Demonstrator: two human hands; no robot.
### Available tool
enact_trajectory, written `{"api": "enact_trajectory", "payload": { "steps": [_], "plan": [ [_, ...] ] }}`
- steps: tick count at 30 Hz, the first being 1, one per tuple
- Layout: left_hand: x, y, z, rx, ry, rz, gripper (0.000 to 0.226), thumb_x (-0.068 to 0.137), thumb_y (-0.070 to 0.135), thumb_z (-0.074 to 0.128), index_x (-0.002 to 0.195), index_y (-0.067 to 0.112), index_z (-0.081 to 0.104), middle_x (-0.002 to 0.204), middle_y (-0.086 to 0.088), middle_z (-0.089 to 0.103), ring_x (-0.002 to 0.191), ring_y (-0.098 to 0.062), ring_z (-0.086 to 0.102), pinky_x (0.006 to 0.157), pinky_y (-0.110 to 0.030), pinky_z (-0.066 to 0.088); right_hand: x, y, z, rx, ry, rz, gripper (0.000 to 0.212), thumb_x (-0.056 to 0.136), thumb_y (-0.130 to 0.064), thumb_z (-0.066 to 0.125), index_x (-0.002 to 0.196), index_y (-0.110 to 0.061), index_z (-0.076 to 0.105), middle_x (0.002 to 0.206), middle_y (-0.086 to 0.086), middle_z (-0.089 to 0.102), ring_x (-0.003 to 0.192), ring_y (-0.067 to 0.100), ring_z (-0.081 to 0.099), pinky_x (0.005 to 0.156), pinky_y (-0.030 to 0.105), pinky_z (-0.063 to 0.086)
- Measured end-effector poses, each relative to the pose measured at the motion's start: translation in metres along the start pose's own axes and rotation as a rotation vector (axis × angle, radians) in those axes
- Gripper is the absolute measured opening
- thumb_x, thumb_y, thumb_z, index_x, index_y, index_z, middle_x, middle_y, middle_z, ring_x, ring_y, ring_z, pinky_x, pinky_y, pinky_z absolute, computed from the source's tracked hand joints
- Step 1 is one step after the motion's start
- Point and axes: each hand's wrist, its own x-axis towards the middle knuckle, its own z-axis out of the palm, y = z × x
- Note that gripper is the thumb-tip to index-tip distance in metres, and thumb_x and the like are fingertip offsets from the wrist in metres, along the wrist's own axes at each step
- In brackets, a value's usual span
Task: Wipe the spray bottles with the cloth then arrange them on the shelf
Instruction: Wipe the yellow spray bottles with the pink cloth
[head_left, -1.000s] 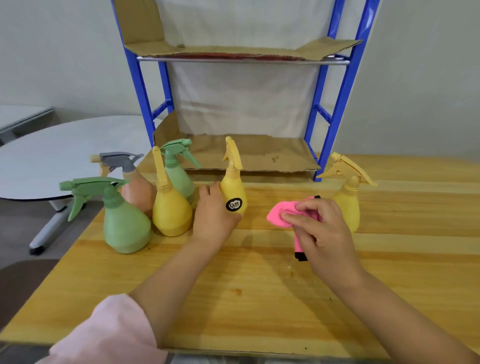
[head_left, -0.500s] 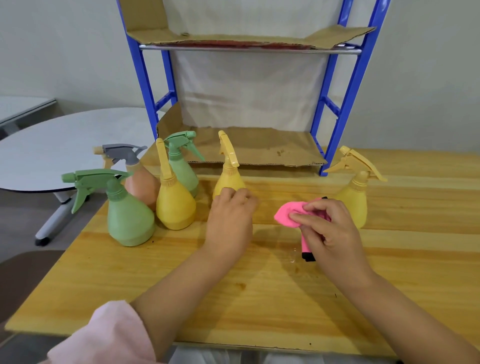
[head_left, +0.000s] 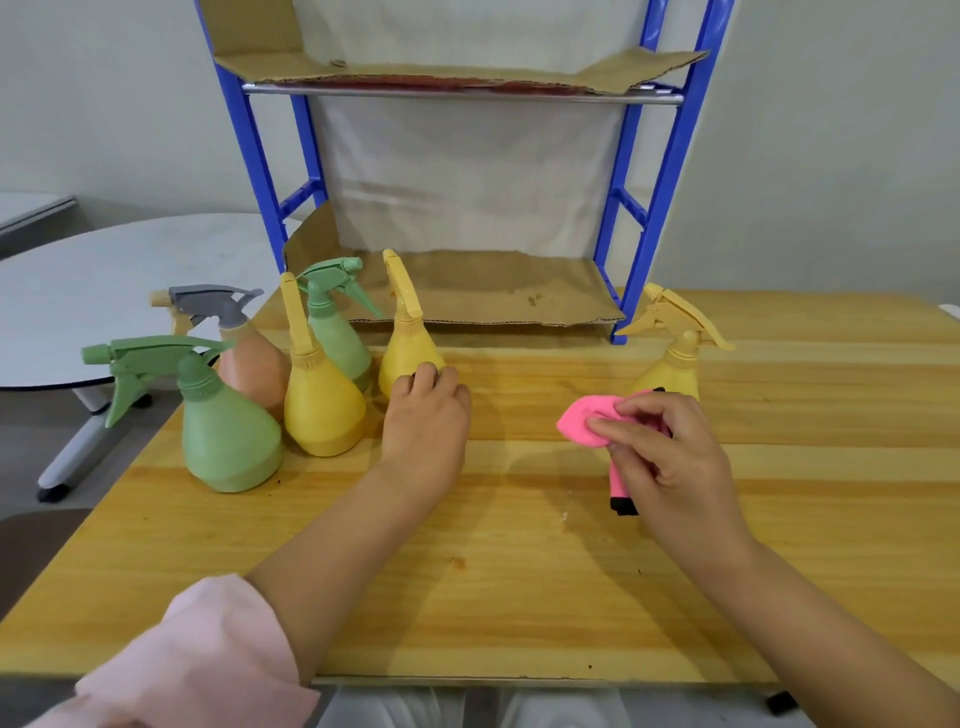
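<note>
Left hand (head_left: 428, 415) grasps the middle yellow plastic spray bottle (head_left: 408, 343) upright on the wooden desk (head_left: 519, 571). Right hand (head_left: 660, 457), just beside, clenches a bunched pink cloth (head_left: 584, 421).

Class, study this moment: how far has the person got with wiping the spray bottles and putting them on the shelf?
Done: nothing shows as finished; both cardboard-lined levels of the blue shelf are bare. In hand: the left hand grips a yellow bottle on the table while the right hand holds the pink cloth. Left: wiping and shelving all six bottles, including the lone yellow one on the right.
</note>
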Motion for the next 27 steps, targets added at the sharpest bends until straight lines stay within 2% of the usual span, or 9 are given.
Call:
{"api": "enact_trajectory", "payload": {
  "steps": [3, 7, 11, 14, 19, 23, 25, 27],
  "plan": [
    [0.011, 0.018, -0.010, -0.221, 0.005, 0.041, 0.047, 0.088, 0.033, 0.056, 0.132, 0.020, 0.048, 0.139, 0.000, 0.043, 0.125, -0.025, 0.031, 0.101, -0.036, 0.026, -0.004, 0.005, -0.009, -0.015, 0.013, 0.027, 0.033, 0.079, 0.007, 0.067, 0.106, -0.012, 0.073, 0.108, -0.005, 0.050, 0.102, 0.015, 0.048, 0.089, 0.018, 0.041],
    [0.035, 0.058, -0.020, -0.518, -0.058, 0.108, 0.068, 0.079, 0.053, 0.062, 0.137, 0.024, 0.044, 0.134, 0.001, 0.051, 0.124, -0.023, 0.034, 0.103, -0.035, 0.030, -0.011, 0.011, -0.026, -0.044, 0.094, 0.055, 0.030, 0.079, 0.001, 0.063, 0.105, -0.012, 0.073, 0.108, -0.004, 0.050, 0.101, 0.016, 0.051, 0.089, 0.015, 0.041],
    [0.056, 0.096, -0.022, -0.733, -0.269, 0.118, 0.090, 0.066, 0.050, 0.076, 0.142, 0.022, 0.036, 0.137, -0.002, 0.049, 0.127, -0.025, 0.031, 0.103, -0.033, 0.033, -0.018, 0.022, -0.045, -0.066, 0.141, 0.085, 0.031, 0.081, -0.001, 0.063, 0.108, -0.016, 0.070, 0.108, -0.009, 0.049, 0.102, 0.019, 0.051, 0.090, 0.015, 0.042],
    [0.064, 0.114, -0.020, -0.864, -0.391, 0.138, 0.100, 0.061, 0.043, 0.082, 0.144, 0.023, 0.030, 0.134, -0.004, 0.048, 0.131, -0.024, 0.028, 0.104, -0.035, 0.034, -0.022, 0.031, -0.058, -0.083, 0.152, 0.093, 0.027, 0.086, -0.011, 0.057, 0.109, -0.017, 0.068, 0.108, -0.007, 0.049, 0.101, 0.019, 0.051, 0.089, 0.015, 0.040],
    [0.071, 0.128, -0.014, -0.891, -0.416, 0.124, 0.098, 0.058, 0.047, 0.082, 0.140, 0.028, 0.033, 0.129, -0.007, 0.045, 0.126, -0.025, 0.035, 0.103, -0.041, 0.037, -0.029, 0.043, -0.068, -0.109, 0.163, 0.118, 0.028, 0.086, -0.012, 0.055, 0.109, -0.019, 0.068, 0.108, -0.008, 0.049, 0.101, 0.017, 0.050, 0.089, 0.016, 0.041],
    [0.075, 0.133, -0.007, -0.975, -0.353, 0.088, 0.090, 0.051, 0.053, 0.079, 0.131, 0.027, 0.047, 0.121, -0.003, 0.056, 0.115, -0.022, 0.048, 0.094, -0.040, 0.045, -0.030, 0.045, -0.067, -0.089, 0.164, 0.131, 0.027, 0.086, -0.013, 0.055, 0.109, -0.017, 0.070, 0.109, -0.011, 0.048, 0.101, 0.018, 0.052, 0.089, 0.015, 0.041],
    [0.072, 0.130, -0.007, -1.115, -0.359, 0.060, 0.081, 0.049, 0.051, 0.078, 0.123, 0.027, 0.052, 0.113, 0.002, 0.062, 0.104, -0.017, 0.057, 0.084, -0.037, 0.052, -0.029, 0.045, -0.067, -0.068, 0.177, 0.142, 0.027, 0.087, -0.013, 0.055, 0.109, -0.019, 0.069, 0.109, -0.007, 0.051, 0.101, 0.020, 0.053, 0.088, 0.019, 0.044],
    [0.064, 0.124, -0.014, -1.344, -0.410, 0.007, 0.068, 0.058, 0.037, 0.081, 0.118, 0.024, 0.052, 0.107, 0.004, 0.062, 0.093, -0.013, 0.061, 0.072, -0.030, 0.054, -0.028, 0.044, -0.068, -0.041, 0.195, 0.164, 0.027, 0.087, -0.012, 0.057, 0.109, -0.020, 0.069, 0.109, -0.006, 0.052, 0.102, 0.020, 0.054, 0.086, 0.025, 0.047]
  ]
}}
